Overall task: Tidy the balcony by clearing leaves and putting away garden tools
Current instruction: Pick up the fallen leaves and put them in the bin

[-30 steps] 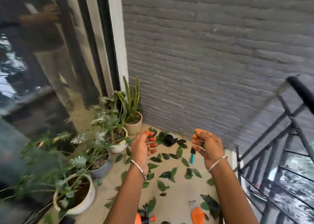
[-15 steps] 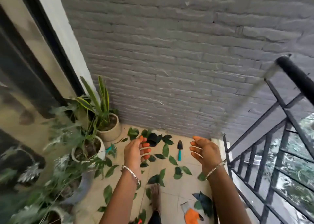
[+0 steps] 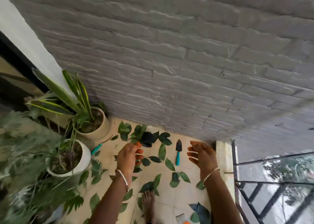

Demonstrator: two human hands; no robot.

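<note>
- Step in hand, by my judgement: the approach, with nothing gathered yet. The left hand [image 3: 129,157] and right hand [image 3: 202,155] hover with loosely curled fingers, grasping nothing.
- The trowel [image 3: 178,151] lies flat on the tiles [image 3: 186,200] between the hands; leaves [image 3: 169,164] are scattered all round it.
- Next calls for stooping — then pinching the trowel's teal handle or scooping leaves.
- Room: left of the trowel lie a tipped black pot [image 3: 149,138] and, further left, potted plants [image 3: 85,157]; the railing [image 3: 235,164] stands to its right and the brick wall [image 3: 186,70] just beyond.
</note>
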